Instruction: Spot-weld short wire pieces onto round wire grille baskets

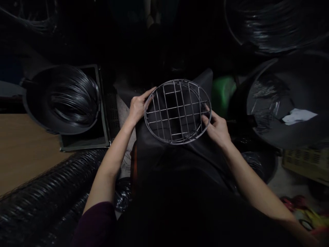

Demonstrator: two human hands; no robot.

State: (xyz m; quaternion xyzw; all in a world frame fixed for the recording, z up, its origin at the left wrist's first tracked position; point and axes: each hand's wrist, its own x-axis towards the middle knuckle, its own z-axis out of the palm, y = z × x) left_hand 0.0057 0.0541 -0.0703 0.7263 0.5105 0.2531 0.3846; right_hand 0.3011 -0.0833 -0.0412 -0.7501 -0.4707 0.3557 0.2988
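Observation:
Between my hands is a round wire rack (168, 118), a metal ring crossed by a grid of thin rods, with a second ring showing beneath it. My left hand (138, 107) grips its left rim, fingers curled round the edge. On the opposite side, my right hand (218, 127) holds the right rim, with the thumb and a fingertip showing near the rods. The rack is above a dark apron (164, 161) over my lap. Some fingers of both hands are hidden behind the rim.
Left, a black basin (33, 113) holding a wire coil (74, 96) rests on a crate (84, 142). Rolls of wire mesh (46, 192) lie below. At right, a large black tub (295, 79) contains short metal rods (266, 103) and a white scrap (299, 116). Behind stands something green (224, 92).

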